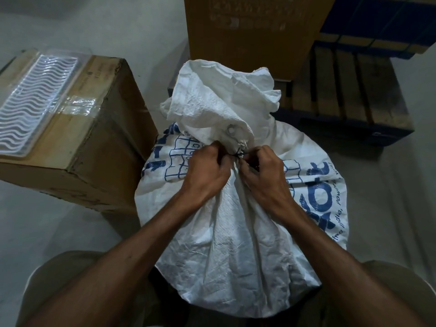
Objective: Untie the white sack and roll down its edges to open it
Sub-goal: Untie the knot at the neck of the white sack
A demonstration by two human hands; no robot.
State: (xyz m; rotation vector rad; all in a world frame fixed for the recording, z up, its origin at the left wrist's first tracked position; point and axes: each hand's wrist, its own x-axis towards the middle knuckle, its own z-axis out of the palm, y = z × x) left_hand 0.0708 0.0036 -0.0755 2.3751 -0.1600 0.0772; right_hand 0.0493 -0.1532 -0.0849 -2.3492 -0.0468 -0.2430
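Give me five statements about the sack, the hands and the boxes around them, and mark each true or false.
1. Both hands work at the tie on the white sack's neck. True.
2. The sack's edges are already rolled down. False: the neck is still cinched, with the top bunched above it.
3. The left hand rests on the cardboard box. False: it is at the tie.
4. A clear plastic tray lies on that box. True.
5. The right hand pinches at the tie. True.
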